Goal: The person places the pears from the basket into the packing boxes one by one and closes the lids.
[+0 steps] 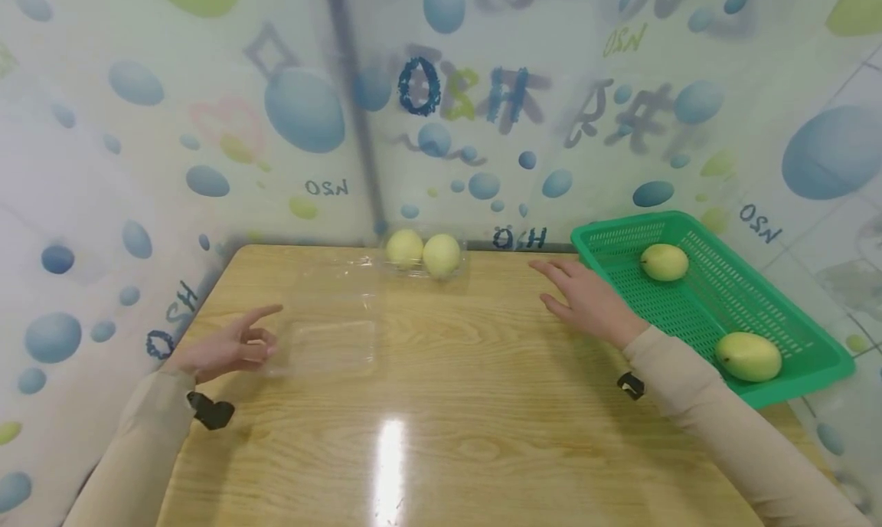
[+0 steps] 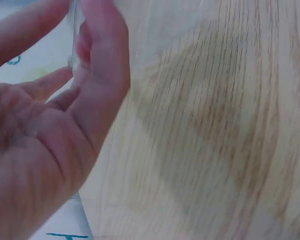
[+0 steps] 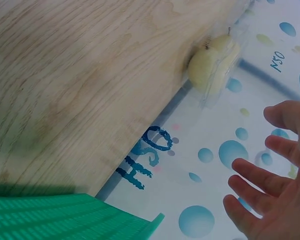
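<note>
Head view. Item: clear container [image 1: 335, 347], on the left part of the wooden surface [image 1: 482, 412], no fruit visible inside. Left hand [image 1: 230, 348] at its near left side, fingers curled at the edge, probably to steady so light a piece. Item: second clear container [image 1: 458, 257], two pale yellow fruits [image 1: 442, 255] within, at the far edge by the patterned wall [image 1: 386, 167]; the position presumably keeps it out of the way. Item: green basket [image 1: 751, 282], right, two yellow fruits [image 1: 664, 262] lying apart inside; its raised walls likely stop them rolling. Right hand [image 1: 592, 301] just beside its left rim, fingers extended.

Left wrist view. Clear plastic edge between the digits, apparently a light pinch; the fingertips are partly hidden.

Right wrist view. Fingers spread wide, nothing held; basket rim below, filled container well apart.
</note>
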